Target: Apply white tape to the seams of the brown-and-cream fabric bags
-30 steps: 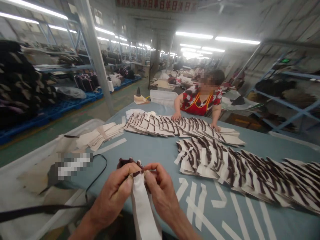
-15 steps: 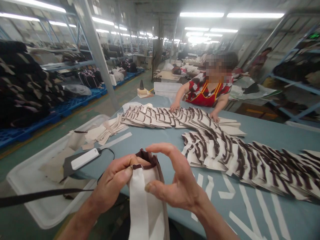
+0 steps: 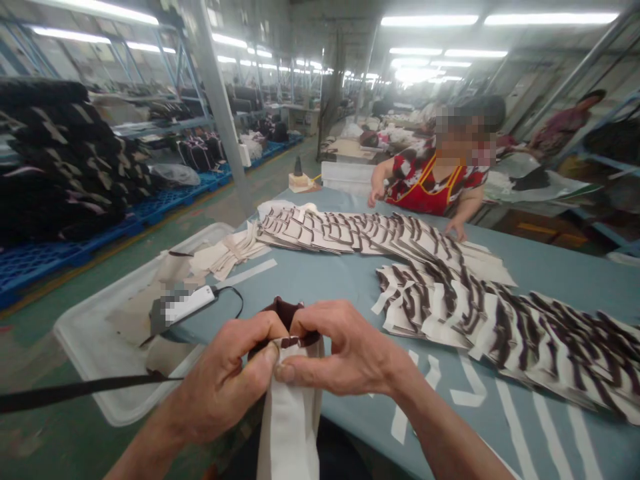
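A cream fabric piece (image 3: 291, 427) with a dark brown edge hangs down from both hands at the near side of the table. My left hand (image 3: 235, 373) pinches its upper edge between thumb and fingers. Close beside it, my right hand (image 3: 340, 350) grips the same edge, thumb in front and fingers behind. Behind the fingers, a brown part of the piece (image 3: 285, 312) stands up in a fold. The fingertips hide part of the edge.
Overlapping cream pieces with brown edges (image 3: 320, 233) lie in rows across the blue-grey table (image 3: 330, 273). White strips (image 3: 515, 427) lie at right. A white bin (image 3: 95, 393) with scraps and a white power bank (image 3: 190, 303) is at left. A co-worker (image 3: 435, 177) stands opposite.
My right hand has closed from an open curve onto the fabric's top edge, meeting my left hand. The view has shifted left. The co-worker's one hand has lifted off the pieces.
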Tool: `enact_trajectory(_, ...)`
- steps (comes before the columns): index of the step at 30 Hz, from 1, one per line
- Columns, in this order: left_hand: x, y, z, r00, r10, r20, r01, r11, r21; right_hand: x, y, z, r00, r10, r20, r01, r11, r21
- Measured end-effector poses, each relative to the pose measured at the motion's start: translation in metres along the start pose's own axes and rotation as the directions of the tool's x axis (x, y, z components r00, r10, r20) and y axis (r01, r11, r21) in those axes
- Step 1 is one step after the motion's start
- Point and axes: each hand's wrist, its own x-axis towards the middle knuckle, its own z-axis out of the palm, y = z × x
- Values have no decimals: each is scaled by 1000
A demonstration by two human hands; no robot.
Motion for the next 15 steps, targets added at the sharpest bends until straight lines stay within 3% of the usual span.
enact_trajectory(5,-3,-4,-1,999,-16,-37,19,997,74,5,5,0,999,34,39,-35,999,11)
enact_trajectory(9,0,-14,6,990,-8,-141,19,996,82,15,5,-21,988,114,100,-111,993,-42)
enact_trajectory(15,3,-9,19,989,-69,-129,73,997,30,12,-3,-42,939,226,260,-221,974,-46)
